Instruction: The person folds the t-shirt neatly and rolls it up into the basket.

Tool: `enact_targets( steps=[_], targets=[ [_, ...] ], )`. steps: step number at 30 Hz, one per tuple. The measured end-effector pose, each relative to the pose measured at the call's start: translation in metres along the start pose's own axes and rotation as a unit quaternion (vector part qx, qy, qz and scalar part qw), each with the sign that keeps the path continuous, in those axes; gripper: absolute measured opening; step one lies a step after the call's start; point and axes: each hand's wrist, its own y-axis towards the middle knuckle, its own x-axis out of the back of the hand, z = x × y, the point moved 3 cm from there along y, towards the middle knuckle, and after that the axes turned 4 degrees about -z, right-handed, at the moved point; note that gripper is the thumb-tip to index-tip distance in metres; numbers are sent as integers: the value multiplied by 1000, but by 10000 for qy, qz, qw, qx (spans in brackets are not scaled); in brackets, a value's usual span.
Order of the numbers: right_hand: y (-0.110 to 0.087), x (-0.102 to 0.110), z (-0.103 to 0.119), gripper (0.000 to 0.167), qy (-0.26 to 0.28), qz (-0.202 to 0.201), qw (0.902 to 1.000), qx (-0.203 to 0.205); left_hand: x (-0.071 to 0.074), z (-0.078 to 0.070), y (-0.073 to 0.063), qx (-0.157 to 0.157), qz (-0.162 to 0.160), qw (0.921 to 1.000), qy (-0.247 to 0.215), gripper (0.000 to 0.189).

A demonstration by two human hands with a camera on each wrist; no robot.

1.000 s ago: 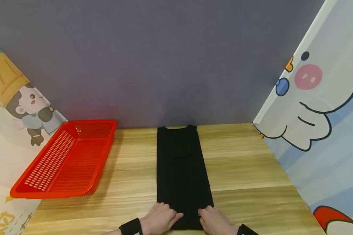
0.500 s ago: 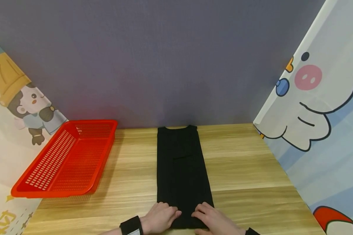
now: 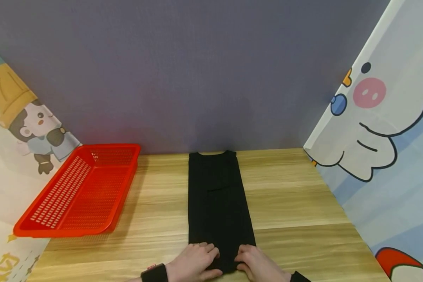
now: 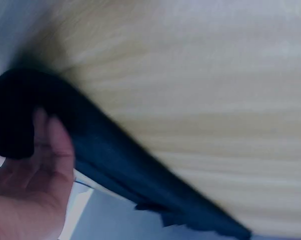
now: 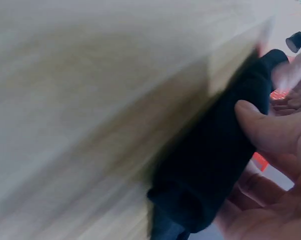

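Observation:
A black shirt (image 3: pixel 216 207) lies folded into a long strip on the wooden table, its curved neckline at the far end. My left hand (image 3: pixel 197 260) grips the near left corner, fingers over the cloth and thumb along the near edge. In the left wrist view the cloth bends over in a curve beside the left hand (image 4: pixel 38 175). At the near right corner my right hand (image 3: pixel 259 262) holds the same end. The right wrist view shows the near end as a thick roll, with the thumb of the right hand (image 5: pixel 280 150) on it and the fingers behind.
A red plastic basket (image 3: pixel 111 219) with perforated sides stands at the table's left. A grey panel (image 3: pixel 211 78) rises behind the wooden table (image 3: pixel 296 196). Cartoon-printed sheets flank it on both sides.
My right hand loosened and shifted its fingers inward, then took hold at the right corner again. The left thumb moved down to the near edge, which has drawn slightly farther from me.

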Motion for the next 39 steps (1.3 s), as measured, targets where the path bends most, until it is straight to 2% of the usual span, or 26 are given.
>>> enact_targets(
  steps=[2, 5, 7, 10, 13, 18, 20, 25, 27, 29, 32, 34, 36, 39],
  targets=[
    [-2, -13, -14, 11, 167, 67, 9998, -77, 3, -3, 1, -311, -48, 9992, 259, 33],
    [-7, -34, -37, 16, 402, 160, 9989, -152, 5, -6, 2, -546, 15, 9973, 498, 29],
    [-10, -46, -51, 18, 513, 211, 9983, -166, 6, -7, 3, -578, 109, 9969, 522, 23],
    [-10, -51, -59, 17, 642, 241, 9976, -131, 6, -6, 5, -518, 292, 9978, 291, 18],
    [-10, -46, -58, 14, 863, 279, 9955, -278, 7, -5, 6, -347, 400, 9986, -15, 17],
    [-8, -26, -40, 25, 881, 313, 9944, -489, 8, -4, 7, -21, 502, 9985, -236, 19],
    [-6, -14, -29, 26, 640, 292, 9964, -476, 7, -5, 7, 167, 577, 9977, -323, 20],
    [3, 11, 2, 31, -47, 454, 9944, -952, 4, -5, 8, 702, 728, 9941, -393, 20],
    [5, 15, 10, 34, -255, 480, 9924, -1105, 3, -4, 8, 854, 735, 9929, -383, 19],
    [6, 15, 14, 29, -378, 415, 9927, -1067, 1, -4, 8, 963, 748, 9917, -416, 20],
    [6, 12, 13, 17, -282, 309, 9942, -987, -1, -4, 8, 1147, 772, 9893, -470, 21],
    [6, 9, 8, 13, -32, 240, 9953, -938, -3, -4, 8, 1254, 783, 9876, -536, 23],
    [5, 4, 0, 12, 242, 161, 9958, -870, -4, -4, 8, 1336, 759, 9862, -612, 24],
    [5, 4, -8, 16, 544, 135, 9942, -914, -4, -5, 7, 1232, 645, 9888, -542, 21]
  ],
)
